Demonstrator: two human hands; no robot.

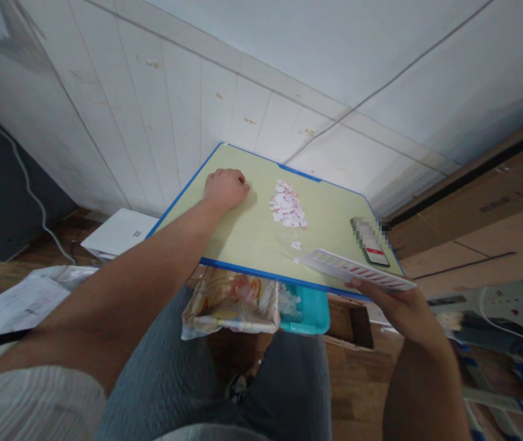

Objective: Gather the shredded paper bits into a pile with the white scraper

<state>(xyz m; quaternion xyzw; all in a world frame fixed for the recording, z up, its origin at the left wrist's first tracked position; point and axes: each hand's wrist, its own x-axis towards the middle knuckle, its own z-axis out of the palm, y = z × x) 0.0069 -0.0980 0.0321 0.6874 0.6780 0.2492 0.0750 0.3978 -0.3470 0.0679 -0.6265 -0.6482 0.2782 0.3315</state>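
Note:
My left hand (226,188) rests on the yellow-green tabletop (252,239) with blue edging, its fingers curled closed. What it may hold is hidden. To its right lies a heap of small white pieces with pink marks (288,204), and a couple of loose white pieces (296,245) lie nearer the front edge. My right hand (392,306) grips the right part of a thin white sheet with a row of slot-like windows (357,271). That sheet is tilted over the front right of the tabletop, its left end near the loose pieces.
A phone (372,245) lies at the tabletop's right side. Below the front edge are a lined box (231,321), a teal tub (314,309) with translucent bits, and a cardboard box (353,327). A wall (174,92) stands behind, cartons (477,208) at right, papers (27,306) at left.

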